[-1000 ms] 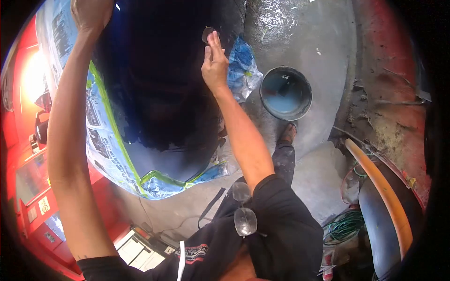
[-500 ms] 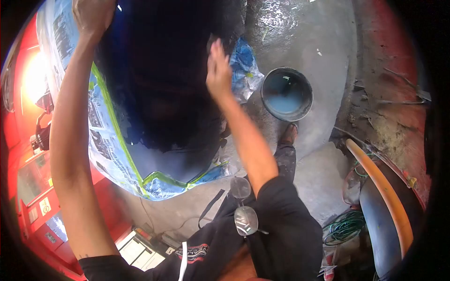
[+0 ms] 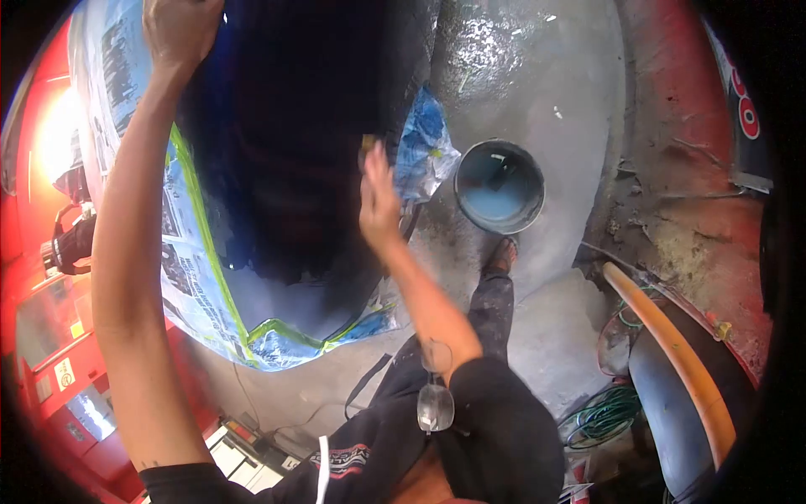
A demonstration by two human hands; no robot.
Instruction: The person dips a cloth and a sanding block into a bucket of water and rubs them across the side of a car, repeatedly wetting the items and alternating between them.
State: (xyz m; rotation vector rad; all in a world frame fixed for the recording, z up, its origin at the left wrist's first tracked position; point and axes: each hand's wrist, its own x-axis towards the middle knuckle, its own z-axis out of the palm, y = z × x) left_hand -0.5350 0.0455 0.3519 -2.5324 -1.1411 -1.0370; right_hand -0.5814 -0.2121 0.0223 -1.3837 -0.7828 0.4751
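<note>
A glossy dark blue car panel (image 3: 294, 151) fills the upper middle, bordered by green masking tape (image 3: 201, 227) and blue-printed plastic film (image 3: 197, 294). Near its upper left edge is my left hand (image 3: 180, 38), bent at the wrist; the frame's top cuts off its fingers. My right hand (image 3: 379, 202) is at the panel's right side, fingers extended and blurred. A small dark pad with a yellowish edge (image 3: 368, 143) shows at those fingertips, pressed against the panel. Right of this hand, a black bucket (image 3: 541, 197) on the floor contains bluish, cloudy water.
Wet concrete floor (image 3: 579, 126) shines beyond the bucket. At the right lie an orange curved tube (image 3: 672, 357), a grey panel (image 3: 663, 403) and a coiled green hose (image 3: 600, 416). Red machinery (image 3: 50, 336) and a bright lamp (image 3: 63, 143) stand at the left. Glasses (image 3: 435, 407) hang from my shirt.
My right hand has moved down along the panel's right side, toward me, with the pad. My left hand stays by the upper left edge. The whole view has shifted slightly.
</note>
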